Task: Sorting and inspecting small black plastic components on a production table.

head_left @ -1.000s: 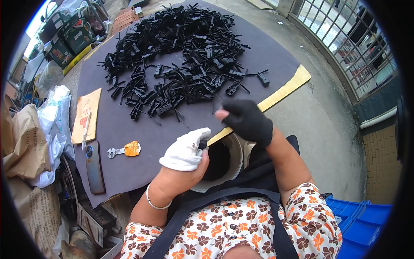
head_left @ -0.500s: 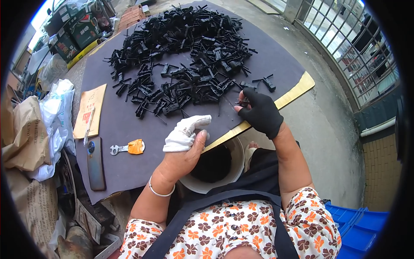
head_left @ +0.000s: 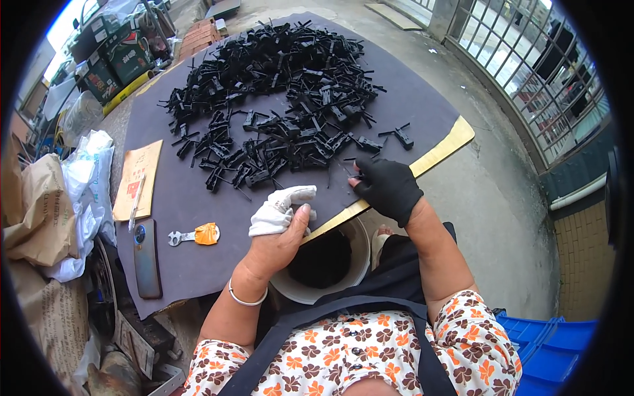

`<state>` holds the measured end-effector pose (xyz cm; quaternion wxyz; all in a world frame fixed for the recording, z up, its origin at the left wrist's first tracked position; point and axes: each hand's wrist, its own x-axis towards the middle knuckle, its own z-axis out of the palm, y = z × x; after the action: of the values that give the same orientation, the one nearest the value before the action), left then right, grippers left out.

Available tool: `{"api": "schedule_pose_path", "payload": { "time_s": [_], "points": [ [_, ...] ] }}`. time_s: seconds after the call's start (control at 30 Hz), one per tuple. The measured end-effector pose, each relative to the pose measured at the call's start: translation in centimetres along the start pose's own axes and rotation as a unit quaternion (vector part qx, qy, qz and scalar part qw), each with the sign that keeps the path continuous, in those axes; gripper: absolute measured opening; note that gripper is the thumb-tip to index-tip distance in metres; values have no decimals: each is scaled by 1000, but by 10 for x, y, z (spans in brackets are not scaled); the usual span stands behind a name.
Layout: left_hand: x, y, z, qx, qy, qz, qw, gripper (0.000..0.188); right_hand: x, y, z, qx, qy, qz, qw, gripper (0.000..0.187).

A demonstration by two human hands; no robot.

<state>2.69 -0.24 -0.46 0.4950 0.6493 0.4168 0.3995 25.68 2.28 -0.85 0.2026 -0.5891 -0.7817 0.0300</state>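
Observation:
My left hand [head_left: 281, 214], in a white glove with the thumb bare, rests at the near edge of the table. Its fingers curl toward the palm, and whatever they may hold is hidden. To its right, my right hand [head_left: 389, 190] wears a black fingerless glove. Thumb and forefinger pinch a small dark piece just above the tabletop, too small to name. Beyond both hands spreads a large pile of black plastic clip-like parts [head_left: 277, 99] with thin arms. One such part [head_left: 401, 136] lies apart at the pile's right side.
Below the edge of the table [head_left: 178, 277] stands a pale bucket [head_left: 362, 254] with dark contents. A wrench [head_left: 185, 237] with orange wrapping, a phone [head_left: 148, 264], an envelope [head_left: 135, 178] and a pen [head_left: 137, 198] lie at left. Blue crates [head_left: 548, 350] sit at lower right.
My right hand has moved a little left and down, its fingertips lower toward the tabletop. My left hand has shifted slightly, and the view has tilted a little.

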Motion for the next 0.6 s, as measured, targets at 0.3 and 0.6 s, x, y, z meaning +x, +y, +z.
{"api": "schedule_pose_path", "payload": {
  "time_s": [0.3, 0.6],
  "points": [
    [-1, 1, -5, -82, 11, -7, 997, 26, -10, -28, -34, 606, -187, 46, 772, 19],
    [1, 4, -5, -210, -134, -60, 967, 23, -12, -61, -4, 589, -117, 87, 795, 15]
  ]
}}
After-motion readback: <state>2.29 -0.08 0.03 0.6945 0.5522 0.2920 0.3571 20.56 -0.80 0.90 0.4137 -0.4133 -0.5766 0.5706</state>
